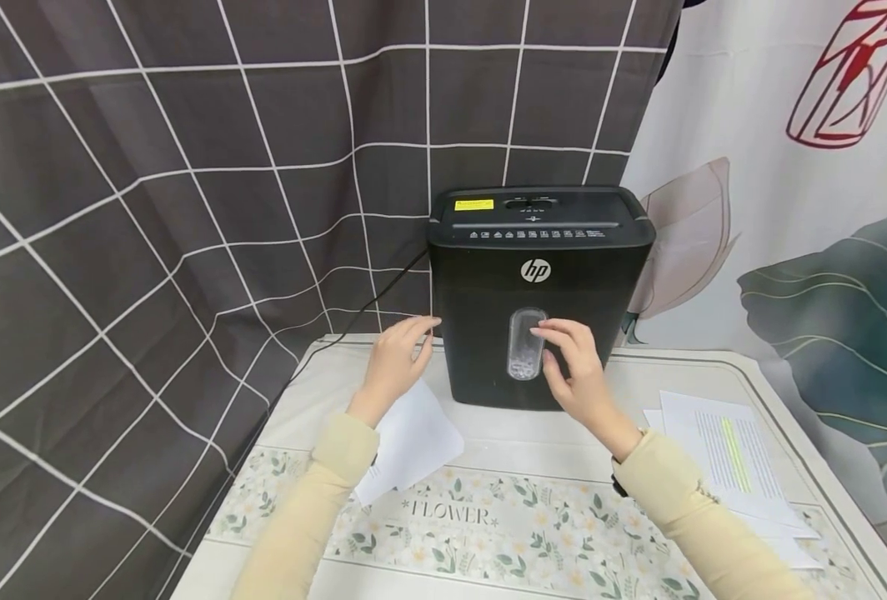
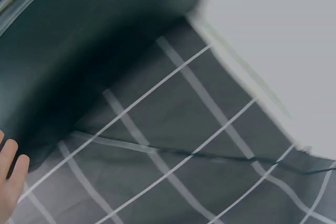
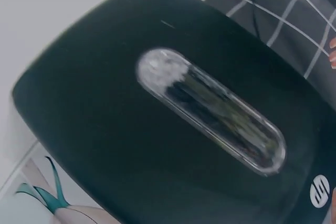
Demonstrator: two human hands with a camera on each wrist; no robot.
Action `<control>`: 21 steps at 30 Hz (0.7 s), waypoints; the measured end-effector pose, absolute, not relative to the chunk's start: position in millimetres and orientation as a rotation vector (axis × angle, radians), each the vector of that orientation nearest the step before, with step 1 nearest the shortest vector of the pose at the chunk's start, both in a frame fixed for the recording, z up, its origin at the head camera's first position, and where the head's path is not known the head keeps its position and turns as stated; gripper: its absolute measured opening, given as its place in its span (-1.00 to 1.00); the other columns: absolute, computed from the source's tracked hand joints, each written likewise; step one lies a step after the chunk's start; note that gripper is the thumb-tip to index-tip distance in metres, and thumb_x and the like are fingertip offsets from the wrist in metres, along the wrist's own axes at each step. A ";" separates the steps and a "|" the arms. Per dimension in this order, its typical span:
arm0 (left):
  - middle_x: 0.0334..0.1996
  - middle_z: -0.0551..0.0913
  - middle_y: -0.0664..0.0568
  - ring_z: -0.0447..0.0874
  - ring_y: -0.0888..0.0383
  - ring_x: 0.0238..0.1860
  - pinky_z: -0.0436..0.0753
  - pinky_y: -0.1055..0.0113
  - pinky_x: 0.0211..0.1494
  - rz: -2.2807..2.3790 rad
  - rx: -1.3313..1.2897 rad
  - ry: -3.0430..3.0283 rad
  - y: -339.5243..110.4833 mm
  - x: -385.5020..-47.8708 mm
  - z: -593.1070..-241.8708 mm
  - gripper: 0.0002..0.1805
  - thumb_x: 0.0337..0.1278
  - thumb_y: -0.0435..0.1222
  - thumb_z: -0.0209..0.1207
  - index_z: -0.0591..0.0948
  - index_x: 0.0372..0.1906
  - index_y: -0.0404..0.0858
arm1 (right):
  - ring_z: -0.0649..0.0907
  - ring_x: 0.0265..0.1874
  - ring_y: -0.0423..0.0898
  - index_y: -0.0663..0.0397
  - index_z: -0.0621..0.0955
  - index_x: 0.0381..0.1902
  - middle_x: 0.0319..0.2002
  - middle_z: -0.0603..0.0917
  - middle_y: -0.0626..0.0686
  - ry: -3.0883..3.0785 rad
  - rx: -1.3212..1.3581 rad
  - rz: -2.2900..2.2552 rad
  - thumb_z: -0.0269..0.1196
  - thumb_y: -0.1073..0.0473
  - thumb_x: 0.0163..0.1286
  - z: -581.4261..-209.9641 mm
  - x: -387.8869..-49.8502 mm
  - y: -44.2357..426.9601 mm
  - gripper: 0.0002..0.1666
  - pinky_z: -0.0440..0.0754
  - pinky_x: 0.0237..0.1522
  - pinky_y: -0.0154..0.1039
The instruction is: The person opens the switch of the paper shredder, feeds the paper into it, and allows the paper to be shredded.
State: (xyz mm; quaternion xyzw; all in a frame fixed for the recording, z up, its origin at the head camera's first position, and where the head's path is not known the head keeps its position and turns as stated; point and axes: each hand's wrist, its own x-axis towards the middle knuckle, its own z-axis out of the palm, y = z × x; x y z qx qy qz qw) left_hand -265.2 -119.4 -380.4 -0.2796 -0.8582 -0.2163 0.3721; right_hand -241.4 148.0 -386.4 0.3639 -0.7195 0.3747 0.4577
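Observation:
A black HP paper shredder (image 1: 481,317) stands upright at the back of the table. White paper bits show low in its clear window (image 1: 524,346), also seen close up in the right wrist view as a long oval window (image 3: 210,111). My left hand (image 1: 398,360) is raised by the shredder's left side, fingers bent loosely and holding nothing; its fingers (image 2: 17,171) appear at the edge of the left wrist view. In front of the window hovers my right hand (image 1: 577,371), thumb and fingers apart with nothing between them. Whether either hand touches the shredder I cannot tell.
White paper (image 1: 424,437) lies on the table below the left hand. At the right, several printed sheets (image 1: 736,458) overlap, the top one with a yellow highlight. A black cord (image 1: 368,304) runs left from the shredder past a dark grid-patterned curtain (image 1: 278,200).

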 end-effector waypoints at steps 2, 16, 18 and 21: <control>-0.10 0.70 -0.08 0.69 -0.03 -0.08 0.65 0.14 -0.04 -0.525 -0.708 -2.242 -122.5 -263.8 -395.2 -0.72 0.11 -0.39 0.13 0.64 -0.05 -0.24 | 0.44 -0.04 0.24 0.35 0.56 -0.10 -0.09 0.54 0.31 -1.809 0.897 0.930 0.03 0.51 0.11 -394.0 -240.3 147.3 -0.64 0.29 0.24 -0.36; 0.04 0.62 -0.13 0.53 -0.10 0.14 0.30 -0.16 0.34 -0.504 -0.557 -2.792 -147.1 -247.3 -493.0 -0.62 0.23 -0.16 0.12 0.54 0.08 -0.25 | 0.48 0.00 0.18 0.34 0.56 -0.09 -0.05 0.56 0.27 -1.926 0.915 0.845 0.07 0.55 0.05 -436.9 -239.0 146.1 -0.60 0.34 0.20 -0.20; 0.06 0.59 -0.16 0.50 -0.13 0.17 0.30 -0.17 0.33 -0.520 -0.564 -2.842 -148.0 -244.9 -500.9 -0.59 0.21 -0.14 0.14 0.53 0.09 -0.27 | 0.49 0.01 0.20 0.34 0.55 -0.09 -0.05 0.56 0.29 -1.942 0.913 0.826 0.08 0.54 0.05 -442.7 -239.0 146.7 -0.60 0.36 0.16 -0.09; 0.10 0.56 -0.19 0.46 -0.17 0.20 0.31 -0.16 0.33 -0.513 -0.579 -2.905 -148.1 -243.2 -511.5 -0.53 0.20 -0.11 0.15 0.50 0.13 -0.28 | 0.50 0.02 0.25 0.33 0.55 -0.09 -0.04 0.56 0.32 -1.965 0.912 0.787 0.09 0.53 0.05 -451.2 -239.4 148.0 -0.61 0.38 0.09 0.08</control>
